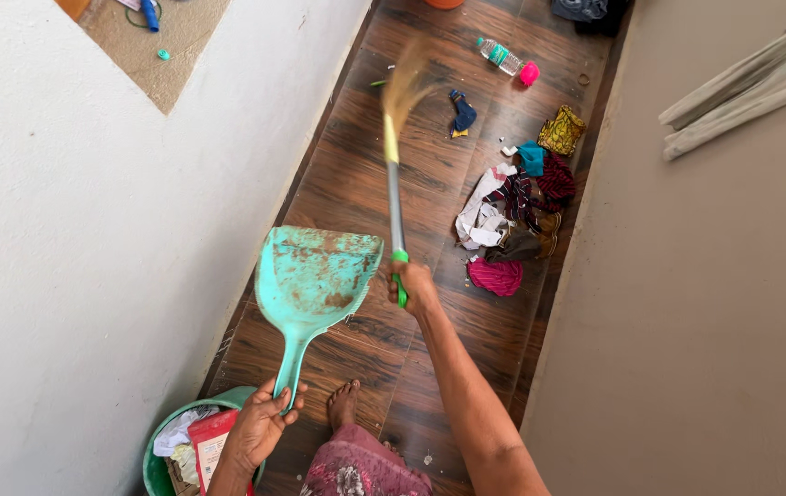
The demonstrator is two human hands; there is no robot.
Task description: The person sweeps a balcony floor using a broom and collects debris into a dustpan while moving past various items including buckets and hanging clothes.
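Broom (395, 197) clamped in right hand (414, 285), dustpan (316, 276) gripped by left hand (260, 427) — short strokes toward the scrap pile (517, 216) would serve best.

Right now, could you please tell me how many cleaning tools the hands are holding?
2: a turquoise dustpan in the left hand, and a broom in the right hand, raised over the floor.

One dustpan (317, 276), one broom (395, 184), one bottle (508, 61), one bucket (156, 450)

Lighting: bright, even daylight; shadows soft and faint. Blur: broom head (404, 87) at 12 o'clock smeared by motion. Walls bow slightly toward the edges.
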